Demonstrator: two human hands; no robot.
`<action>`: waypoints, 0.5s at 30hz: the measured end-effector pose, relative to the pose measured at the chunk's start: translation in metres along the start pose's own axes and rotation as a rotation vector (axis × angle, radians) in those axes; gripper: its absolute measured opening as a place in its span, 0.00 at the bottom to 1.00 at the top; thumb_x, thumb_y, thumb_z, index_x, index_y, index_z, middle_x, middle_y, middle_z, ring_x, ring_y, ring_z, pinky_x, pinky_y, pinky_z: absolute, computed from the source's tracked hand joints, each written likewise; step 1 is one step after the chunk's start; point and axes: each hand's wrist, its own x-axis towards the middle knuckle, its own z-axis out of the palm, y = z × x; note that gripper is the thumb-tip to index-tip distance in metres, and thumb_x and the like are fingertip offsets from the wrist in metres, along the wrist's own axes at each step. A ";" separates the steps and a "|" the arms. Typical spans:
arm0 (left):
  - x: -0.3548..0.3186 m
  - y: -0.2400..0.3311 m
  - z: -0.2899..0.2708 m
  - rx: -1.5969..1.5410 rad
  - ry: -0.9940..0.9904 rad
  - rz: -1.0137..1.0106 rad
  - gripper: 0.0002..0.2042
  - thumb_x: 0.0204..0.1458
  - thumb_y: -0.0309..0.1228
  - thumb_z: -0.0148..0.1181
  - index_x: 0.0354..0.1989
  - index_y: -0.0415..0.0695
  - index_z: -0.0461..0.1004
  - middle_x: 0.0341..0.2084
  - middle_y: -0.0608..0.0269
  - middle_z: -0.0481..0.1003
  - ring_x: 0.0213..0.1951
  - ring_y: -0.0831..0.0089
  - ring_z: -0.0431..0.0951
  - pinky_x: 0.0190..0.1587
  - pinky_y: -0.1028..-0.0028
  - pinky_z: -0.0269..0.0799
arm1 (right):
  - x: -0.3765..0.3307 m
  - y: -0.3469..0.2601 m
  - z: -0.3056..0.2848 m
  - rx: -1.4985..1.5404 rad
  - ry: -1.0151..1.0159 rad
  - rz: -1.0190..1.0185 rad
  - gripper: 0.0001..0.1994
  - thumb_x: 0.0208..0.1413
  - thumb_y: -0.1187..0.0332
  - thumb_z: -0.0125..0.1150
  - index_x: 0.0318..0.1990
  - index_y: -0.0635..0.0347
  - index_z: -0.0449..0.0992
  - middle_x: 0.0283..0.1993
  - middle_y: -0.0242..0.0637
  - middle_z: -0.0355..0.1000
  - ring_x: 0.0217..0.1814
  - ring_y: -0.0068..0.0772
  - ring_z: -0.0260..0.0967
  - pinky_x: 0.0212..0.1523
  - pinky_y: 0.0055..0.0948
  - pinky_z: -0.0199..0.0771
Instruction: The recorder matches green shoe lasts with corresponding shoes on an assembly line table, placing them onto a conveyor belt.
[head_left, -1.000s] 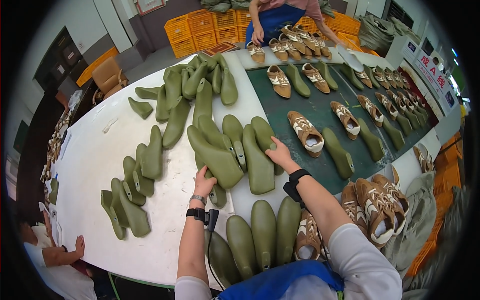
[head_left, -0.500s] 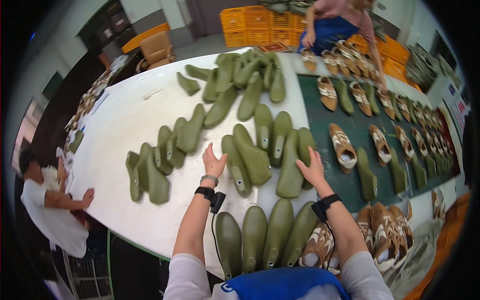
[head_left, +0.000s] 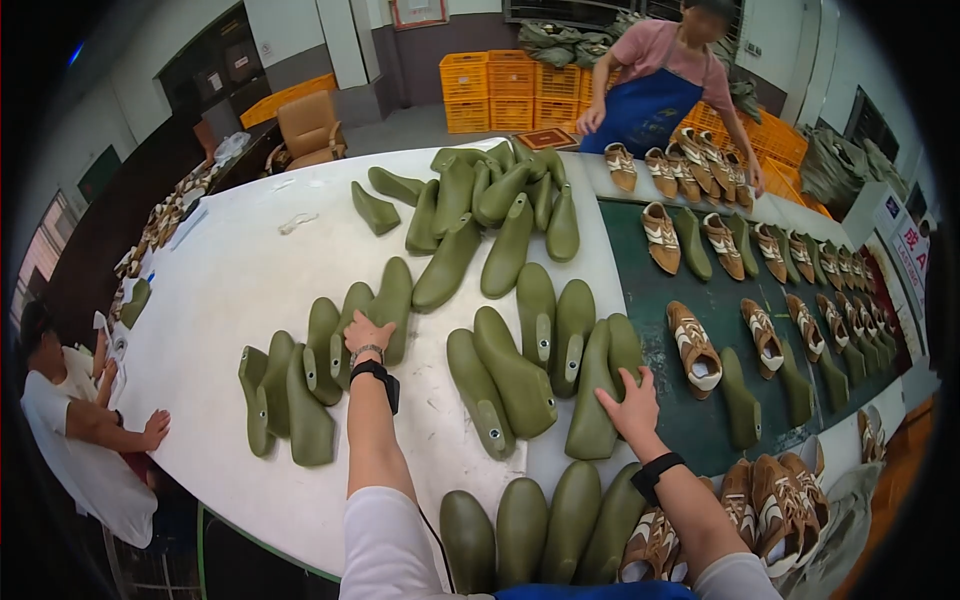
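Green shoe lasts lie in groups on the white table (head_left: 250, 235). My left hand (head_left: 368, 335) reaches into the left-hand group, its fingers spread over a shoe last (head_left: 355, 310) there; a taller shoe last (head_left: 393, 300) stands just to its right. At the right-hand group, my right hand (head_left: 635, 408) is open, thumb by one shoe last (head_left: 592, 405) and fingers against the heel end of another (head_left: 625, 345). More lasts, including a pair (head_left: 515, 370), lie between my hands. Each wrist wears a black band.
A large pile of lasts (head_left: 455, 190) lies farther back. Brown-and-white sneakers (head_left: 692, 340) and lasts stand in rows on the green surface (head_left: 660, 300) to the right. More lasts (head_left: 520, 530) lie near my body. One co-worker (head_left: 650, 95) stands behind the sneakers, another (head_left: 80, 420) at the left.
My left hand has moved left from beside the middle lasts onto the left-hand group. My right hand stays at the right-hand lasts, its fingers bent more. The view has tilted up.
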 end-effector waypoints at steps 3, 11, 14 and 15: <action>-0.017 -0.002 0.000 -0.119 0.039 0.092 0.30 0.41 0.43 0.62 0.45 0.38 0.55 0.33 0.41 0.74 0.35 0.48 0.76 0.40 0.58 0.71 | 0.001 -0.010 0.004 0.008 -0.007 -0.029 0.31 0.42 0.46 0.60 0.53 0.53 0.68 0.60 0.47 0.52 0.58 0.51 0.55 0.52 0.42 0.64; -0.143 -0.014 0.005 0.011 -0.219 0.379 0.31 0.47 0.44 0.51 0.48 0.27 0.55 0.27 0.42 0.75 0.30 0.48 0.76 0.34 0.57 0.71 | 0.004 -0.008 0.000 -0.002 0.025 0.004 0.30 0.42 0.47 0.61 0.52 0.53 0.68 0.60 0.45 0.52 0.57 0.51 0.57 0.50 0.43 0.65; -0.161 -0.047 -0.012 -0.029 -0.451 0.430 0.36 0.42 0.54 0.55 0.48 0.32 0.57 0.27 0.45 0.75 0.31 0.47 0.75 0.36 0.57 0.71 | 0.002 -0.011 0.003 -0.010 0.028 -0.009 0.30 0.43 0.47 0.62 0.52 0.53 0.68 0.59 0.45 0.52 0.57 0.51 0.58 0.50 0.43 0.66; -0.151 -0.049 -0.022 -0.091 -0.333 0.392 0.36 0.41 0.53 0.57 0.49 0.33 0.58 0.29 0.45 0.75 0.33 0.47 0.75 0.38 0.57 0.70 | 0.001 -0.010 0.000 -0.008 0.030 -0.002 0.30 0.43 0.47 0.62 0.52 0.53 0.68 0.59 0.45 0.52 0.56 0.51 0.58 0.50 0.43 0.65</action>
